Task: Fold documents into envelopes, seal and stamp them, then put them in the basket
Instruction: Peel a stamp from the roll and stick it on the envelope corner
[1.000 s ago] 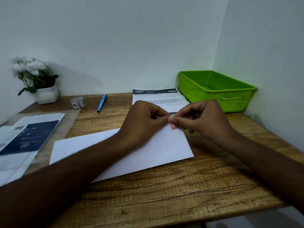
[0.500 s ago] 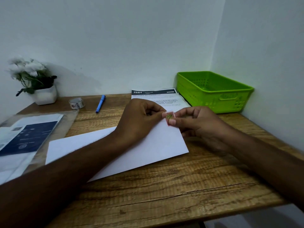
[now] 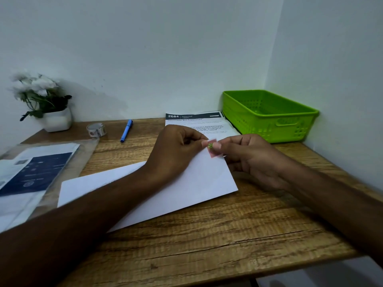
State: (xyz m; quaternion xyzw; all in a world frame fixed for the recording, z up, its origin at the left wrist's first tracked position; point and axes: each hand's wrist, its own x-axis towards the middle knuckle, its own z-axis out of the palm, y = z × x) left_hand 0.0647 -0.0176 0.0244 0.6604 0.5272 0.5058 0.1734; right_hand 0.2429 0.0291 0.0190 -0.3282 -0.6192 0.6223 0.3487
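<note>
Since a second ago the small pink square stamp (image 3: pixel 212 149) has turned, so its green-marked face now shows between the fingertips. Left hand (image 3: pixel 178 151) and right hand (image 3: pixel 251 159), fingers curled, pinch the stamp from either side at the far right corner of the white paper envelope (image 3: pixel 199 187), which lies flat on the wooden worktop (image 3: pixel 207 245). Stamping looks under way; dropping the envelope into the green plastic basket (image 3: pixel 269 114) behind the right hand remains, and a printed white document (image 3: pixel 196 122) beyond the hands probably awaits folding. Whether the stamp is stuck down, or the flap sealed, cannot be told; the left forearm covers the envelope's middle
</note>
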